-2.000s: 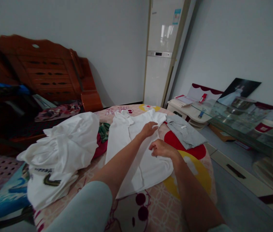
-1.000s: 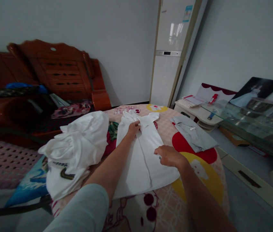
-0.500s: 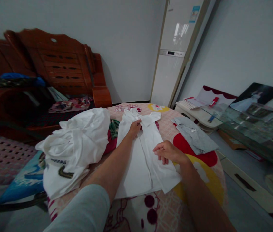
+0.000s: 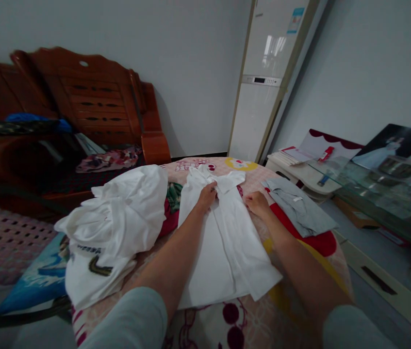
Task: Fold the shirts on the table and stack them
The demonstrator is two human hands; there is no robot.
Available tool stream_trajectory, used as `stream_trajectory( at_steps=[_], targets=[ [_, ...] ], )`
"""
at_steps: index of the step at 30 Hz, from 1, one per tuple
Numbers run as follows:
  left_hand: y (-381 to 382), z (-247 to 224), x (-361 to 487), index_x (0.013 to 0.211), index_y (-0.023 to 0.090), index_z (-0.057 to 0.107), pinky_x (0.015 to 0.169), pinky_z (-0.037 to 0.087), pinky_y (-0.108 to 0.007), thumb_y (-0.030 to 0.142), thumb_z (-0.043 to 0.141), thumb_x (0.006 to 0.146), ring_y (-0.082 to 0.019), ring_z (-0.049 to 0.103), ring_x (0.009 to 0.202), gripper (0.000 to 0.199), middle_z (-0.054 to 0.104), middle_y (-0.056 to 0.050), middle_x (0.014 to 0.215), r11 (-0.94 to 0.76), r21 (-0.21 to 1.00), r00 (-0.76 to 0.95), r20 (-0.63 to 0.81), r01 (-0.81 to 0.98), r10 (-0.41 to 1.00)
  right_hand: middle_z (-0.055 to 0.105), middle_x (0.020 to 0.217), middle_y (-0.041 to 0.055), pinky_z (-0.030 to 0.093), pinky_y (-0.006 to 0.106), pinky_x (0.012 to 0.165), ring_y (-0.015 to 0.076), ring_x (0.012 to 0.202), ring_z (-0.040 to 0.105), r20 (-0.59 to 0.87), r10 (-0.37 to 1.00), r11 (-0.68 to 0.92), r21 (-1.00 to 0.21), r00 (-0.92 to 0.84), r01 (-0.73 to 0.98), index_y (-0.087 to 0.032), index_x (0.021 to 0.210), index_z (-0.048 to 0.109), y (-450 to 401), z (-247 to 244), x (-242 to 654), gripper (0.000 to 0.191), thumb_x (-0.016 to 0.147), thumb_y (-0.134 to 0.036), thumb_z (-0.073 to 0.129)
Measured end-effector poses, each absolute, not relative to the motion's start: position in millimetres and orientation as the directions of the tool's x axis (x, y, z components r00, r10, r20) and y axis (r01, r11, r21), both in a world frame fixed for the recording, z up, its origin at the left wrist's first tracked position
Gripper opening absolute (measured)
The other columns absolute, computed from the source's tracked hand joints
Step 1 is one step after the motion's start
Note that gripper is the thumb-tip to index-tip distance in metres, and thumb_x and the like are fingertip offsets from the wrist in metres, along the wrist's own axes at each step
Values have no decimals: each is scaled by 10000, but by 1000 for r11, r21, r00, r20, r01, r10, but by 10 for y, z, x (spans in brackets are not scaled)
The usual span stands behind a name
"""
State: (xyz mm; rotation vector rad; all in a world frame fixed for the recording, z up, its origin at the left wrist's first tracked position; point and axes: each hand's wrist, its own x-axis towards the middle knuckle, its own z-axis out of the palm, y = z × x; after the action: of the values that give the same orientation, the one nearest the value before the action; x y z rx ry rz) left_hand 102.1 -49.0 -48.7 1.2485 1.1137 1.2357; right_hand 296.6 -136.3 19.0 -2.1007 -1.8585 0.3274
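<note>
A white collared garment [image 4: 223, 242] lies lengthwise on the patterned tablecloth [image 4: 252, 169], its collar at the far end and one long edge folded over. My left hand [image 4: 207, 195] is closed on the cloth just below the collar. At the garment's right edge, near the shoulder, my right hand [image 4: 258, 202] has its fingers curled together; whether cloth is between them is too small to tell. Left of the garment is a heap of white clothes [image 4: 128, 208] with dark lettering. A folded grey garment [image 4: 300, 206] rests on the right side of the table.
Behind on the left stands a wooden bench [image 4: 96, 102] with clothes on it. A tall white cabinet-like appliance [image 4: 256, 111] is at the back. On the right are a glass shelf [image 4: 383, 194] and a photo [image 4: 394, 145]. A woven pink chair [image 4: 8, 242] is at the left.
My right hand has moved forward, from over the garment's middle to its right edge near the collar, and its fingers have curled in. My left hand keeps its place on the garment.
</note>
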Motion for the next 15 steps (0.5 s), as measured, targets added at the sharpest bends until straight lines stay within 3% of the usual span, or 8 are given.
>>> stream_trajectory(
  at_steps=[3, 7, 11, 15],
  targets=[
    [-497, -489, 1021, 1153, 133, 692, 879, 531, -338, 63, 614, 761, -211, 682, 917, 406, 744, -81, 917, -37, 993, 50, 43, -108, 998, 758, 908, 95, 435, 210, 727, 167, 883, 673, 25, 988, -135, -300, 150, 944, -146, 830, 768, -1039, 191, 2874, 268, 844, -185, 504],
    [-505, -492, 1025, 1173, 137, 689, 942, 512, -369, 65, 622, 765, -234, 676, 994, 420, 748, -92, 973, -17, 988, 50, 25, -156, 998, 737, 1064, 136, 451, 237, 791, 207, 1003, 666, 27, 983, -167, -278, 181, 946, -135, 976, 754, -728, 121, 2742, 282, 875, -234, 510],
    [-509, -488, 1022, 1180, 146, 693, 981, 495, -376, 62, 616, 770, -249, 659, 1052, 425, 742, -97, 1048, -50, 994, 31, 53, -93, 998, 695, 1158, 177, 467, 291, 861, 258, 1099, 637, 64, 983, -159, -189, 173, 969, -114, 1110, 701, -586, 22, 2655, 341, 926, -305, 487],
    [-508, -453, 1029, 1204, 137, 678, 981, 500, -384, 61, 578, 787, -254, 641, 1085, 436, 725, -102, 1113, -124, 992, 31, 124, 18, 992, 660, 1206, 213, 449, 321, 920, 270, 1150, 613, 71, 991, -106, -102, 113, 989, -95, 1162, 666, -566, -23, 2623, 351, 961, -209, 402]
  ],
)
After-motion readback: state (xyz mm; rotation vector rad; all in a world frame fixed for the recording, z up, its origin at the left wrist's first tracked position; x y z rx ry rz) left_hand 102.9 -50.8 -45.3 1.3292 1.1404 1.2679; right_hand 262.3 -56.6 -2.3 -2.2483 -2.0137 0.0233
